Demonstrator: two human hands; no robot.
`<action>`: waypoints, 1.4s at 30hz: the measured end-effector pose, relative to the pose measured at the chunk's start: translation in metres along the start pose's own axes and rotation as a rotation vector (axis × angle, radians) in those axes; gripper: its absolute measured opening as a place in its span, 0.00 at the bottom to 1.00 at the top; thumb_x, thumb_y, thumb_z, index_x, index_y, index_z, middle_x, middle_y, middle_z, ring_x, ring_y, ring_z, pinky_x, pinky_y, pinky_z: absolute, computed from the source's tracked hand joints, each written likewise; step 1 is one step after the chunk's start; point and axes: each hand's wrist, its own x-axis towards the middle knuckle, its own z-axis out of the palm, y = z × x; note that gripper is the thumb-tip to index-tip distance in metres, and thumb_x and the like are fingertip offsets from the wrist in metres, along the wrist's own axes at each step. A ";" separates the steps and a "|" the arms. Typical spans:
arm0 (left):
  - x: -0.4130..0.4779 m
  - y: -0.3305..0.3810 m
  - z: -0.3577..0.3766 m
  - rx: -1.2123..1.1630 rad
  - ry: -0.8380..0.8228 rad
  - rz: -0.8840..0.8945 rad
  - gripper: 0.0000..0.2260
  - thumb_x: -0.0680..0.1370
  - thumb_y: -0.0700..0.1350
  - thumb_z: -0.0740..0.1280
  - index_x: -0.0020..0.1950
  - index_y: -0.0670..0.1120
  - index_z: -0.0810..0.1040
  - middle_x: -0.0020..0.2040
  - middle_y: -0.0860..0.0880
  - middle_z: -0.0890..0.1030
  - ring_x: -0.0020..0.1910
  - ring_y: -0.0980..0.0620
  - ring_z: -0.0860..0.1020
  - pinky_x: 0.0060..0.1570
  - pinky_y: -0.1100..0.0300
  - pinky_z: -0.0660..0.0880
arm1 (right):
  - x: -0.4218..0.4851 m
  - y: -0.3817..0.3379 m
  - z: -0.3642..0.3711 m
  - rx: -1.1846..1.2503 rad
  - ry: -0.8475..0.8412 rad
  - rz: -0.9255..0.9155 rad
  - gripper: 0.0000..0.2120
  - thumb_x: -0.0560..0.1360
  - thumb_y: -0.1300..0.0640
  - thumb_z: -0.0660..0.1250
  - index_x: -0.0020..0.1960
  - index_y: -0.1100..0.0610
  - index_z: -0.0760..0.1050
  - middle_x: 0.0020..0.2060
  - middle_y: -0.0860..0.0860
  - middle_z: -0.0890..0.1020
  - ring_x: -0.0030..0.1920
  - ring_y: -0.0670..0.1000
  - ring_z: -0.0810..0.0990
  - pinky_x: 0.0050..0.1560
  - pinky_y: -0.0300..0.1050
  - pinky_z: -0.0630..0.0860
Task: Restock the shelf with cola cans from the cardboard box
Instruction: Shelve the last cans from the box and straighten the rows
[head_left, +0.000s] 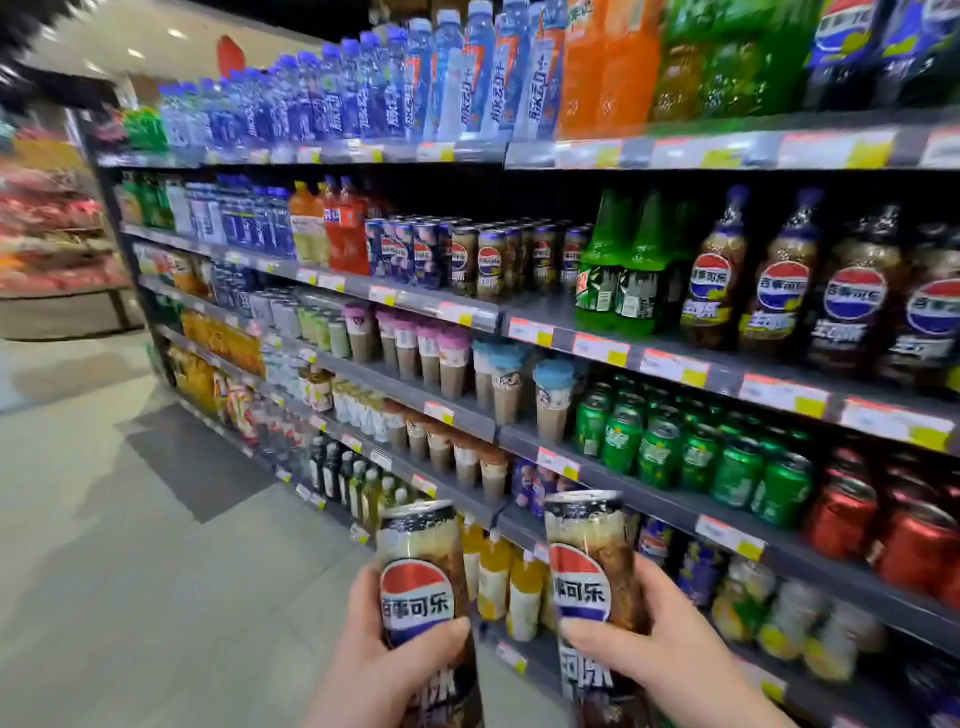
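Observation:
My left hand (374, 670) grips a tall dark cola can (421, 571) with a red, white and blue round logo, held upright low in the view. My right hand (670, 639) grips a second cola can (589, 561) of the same kind, tilted slightly left. Both cans are held in front of the lower shelves. Matching cola cans (488, 262) stand in rows on the second shelf (415, 301) from the top, above and behind my hands. The cardboard box is not in view.
The shelving runs from far left to near right. Green cans (691, 452) and red cans (883, 519) fill a lower shelf at right, cola bottles (779, 291) above them. Cup drinks (441, 353) sit mid-shelf. Grey floor (130, 519) lies to the left.

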 end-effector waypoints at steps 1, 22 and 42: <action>0.015 0.002 -0.004 0.006 0.023 0.006 0.32 0.52 0.35 0.80 0.53 0.46 0.74 0.32 0.49 0.85 0.29 0.57 0.81 0.28 0.70 0.75 | 0.017 -0.005 0.002 0.006 -0.013 -0.008 0.40 0.42 0.48 0.83 0.53 0.49 0.75 0.42 0.43 0.86 0.42 0.43 0.84 0.40 0.35 0.78; 0.401 0.066 0.056 0.079 -0.125 0.086 0.46 0.35 0.54 0.82 0.52 0.49 0.77 0.41 0.45 0.86 0.39 0.50 0.83 0.43 0.55 0.75 | 0.381 -0.112 -0.078 -0.048 0.176 -0.254 0.21 0.63 0.56 0.78 0.49 0.43 0.72 0.44 0.41 0.83 0.41 0.37 0.81 0.43 0.35 0.76; 0.635 0.100 0.023 0.100 -0.539 0.191 0.26 0.46 0.49 0.77 0.41 0.67 0.79 0.44 0.57 0.85 0.41 0.59 0.83 0.44 0.57 0.75 | 0.575 -0.146 -0.064 -0.198 0.741 -0.230 0.23 0.62 0.59 0.78 0.49 0.44 0.71 0.47 0.41 0.80 0.50 0.42 0.79 0.52 0.40 0.75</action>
